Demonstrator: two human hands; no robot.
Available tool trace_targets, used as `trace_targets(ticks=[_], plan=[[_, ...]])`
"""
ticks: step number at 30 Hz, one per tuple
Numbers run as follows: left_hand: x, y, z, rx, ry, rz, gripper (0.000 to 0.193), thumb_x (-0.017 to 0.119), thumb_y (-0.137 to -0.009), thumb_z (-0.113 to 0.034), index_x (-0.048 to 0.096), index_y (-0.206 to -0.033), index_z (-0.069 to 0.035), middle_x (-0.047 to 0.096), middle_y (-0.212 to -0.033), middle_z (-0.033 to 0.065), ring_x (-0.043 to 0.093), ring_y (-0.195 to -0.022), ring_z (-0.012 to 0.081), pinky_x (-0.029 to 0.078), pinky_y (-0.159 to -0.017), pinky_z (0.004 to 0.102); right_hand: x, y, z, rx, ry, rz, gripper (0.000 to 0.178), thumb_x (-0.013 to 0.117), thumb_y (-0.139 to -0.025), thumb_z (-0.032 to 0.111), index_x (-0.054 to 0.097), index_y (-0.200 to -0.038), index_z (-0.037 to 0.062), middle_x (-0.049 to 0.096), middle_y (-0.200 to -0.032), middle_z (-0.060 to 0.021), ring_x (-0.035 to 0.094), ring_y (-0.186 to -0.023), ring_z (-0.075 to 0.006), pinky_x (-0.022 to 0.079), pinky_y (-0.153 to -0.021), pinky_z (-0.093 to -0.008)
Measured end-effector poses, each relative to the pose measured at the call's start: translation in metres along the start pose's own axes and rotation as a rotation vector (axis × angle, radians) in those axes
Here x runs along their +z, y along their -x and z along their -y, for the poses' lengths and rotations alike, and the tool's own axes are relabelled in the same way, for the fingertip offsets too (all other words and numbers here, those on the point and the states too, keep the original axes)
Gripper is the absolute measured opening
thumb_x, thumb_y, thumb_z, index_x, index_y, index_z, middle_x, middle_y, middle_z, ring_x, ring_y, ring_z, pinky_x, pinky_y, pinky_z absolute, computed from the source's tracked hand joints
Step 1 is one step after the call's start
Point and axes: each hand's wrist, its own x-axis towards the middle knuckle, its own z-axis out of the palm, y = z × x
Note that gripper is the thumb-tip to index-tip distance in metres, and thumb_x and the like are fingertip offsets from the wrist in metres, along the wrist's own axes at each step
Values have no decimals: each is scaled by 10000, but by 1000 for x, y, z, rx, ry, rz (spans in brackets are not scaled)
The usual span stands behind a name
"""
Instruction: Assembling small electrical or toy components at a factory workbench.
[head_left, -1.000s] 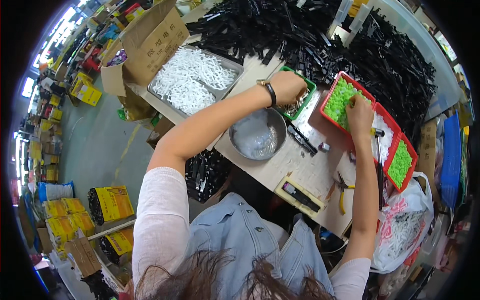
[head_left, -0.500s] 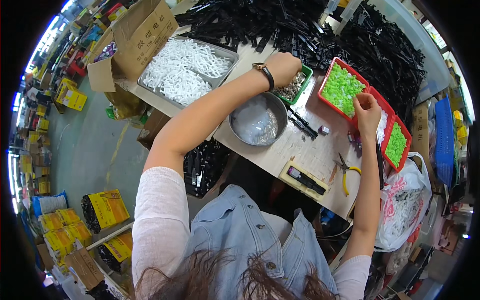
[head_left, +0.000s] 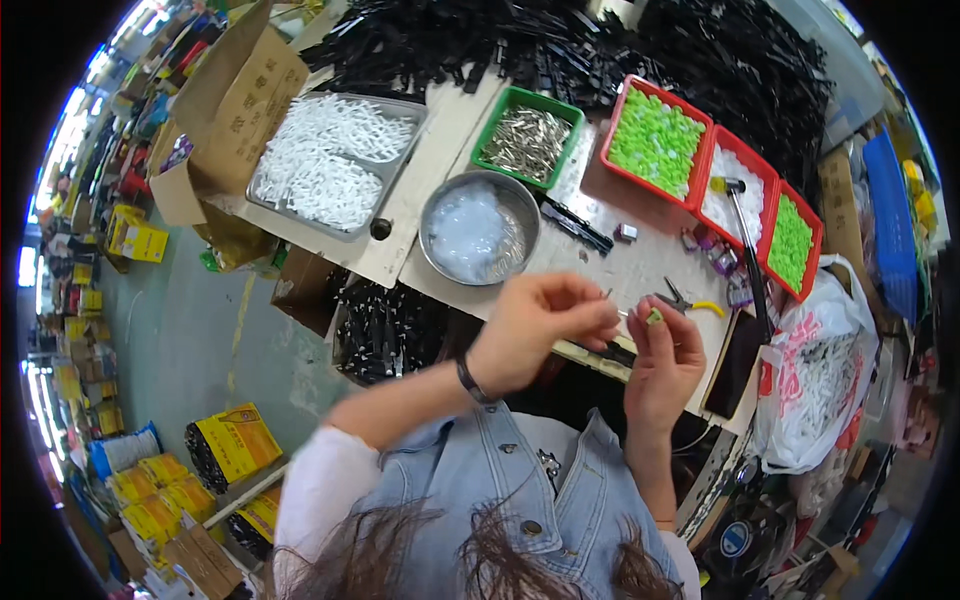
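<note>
My left hand (head_left: 530, 335) is pinching, thumb and forefinger brought nearly together, and seems to be holding a thin metal piece (head_left: 609, 293), though it is too small for me to make out fully. My right hand (head_left: 665, 370) is gripping a small green piece (head_left: 654, 317) between thumb and fingertips, the other fingers curling loosely. The two hands are facing each other at the near edge of the tabletop (head_left: 600, 262), their fingertips close together. My left forearm is coming in low from the side, the wrist with its dark wristband (head_left: 470, 382) bending inward; my right forearm is rising almost upright, palm turning toward me. Half a second ago my left hand was hanging over the green tray (head_left: 567, 152) and my right was hovering beside the red tray (head_left: 645, 185) of green pieces; now both are drawing back toward my body, and the metal pins (head_left: 525, 142) in the green tray are showing fully. The metal bowl (head_left: 530, 222) is sitting beyond my left hand, and the yellow-handled pliers (head_left: 707, 308) are lying just beyond my right.
</note>
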Motion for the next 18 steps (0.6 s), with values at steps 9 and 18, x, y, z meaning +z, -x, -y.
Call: trace_targets(ticks=[9,18], plan=[[46,-6,74,110,274,-161,79,647,-880,2,627,-953,27,690,-910,120,692,-792,181,579,-755,286,-16,16,-11,-78,-169,-124,134,604,-909,-4,624,-1032,-52,671,-1010,-176,657,-926,-222,516,-897,-333],[66,-5,90,363,19,-340,112,697,-837,25,675,-944,46,696,-862,64,653,-779,98,537,-724,220,-19,16,-32,-316,78,-258,76,568,-890,-89,588,-950,-46,633,-1095,-242,656,-943,-277,550,-869,-384]])
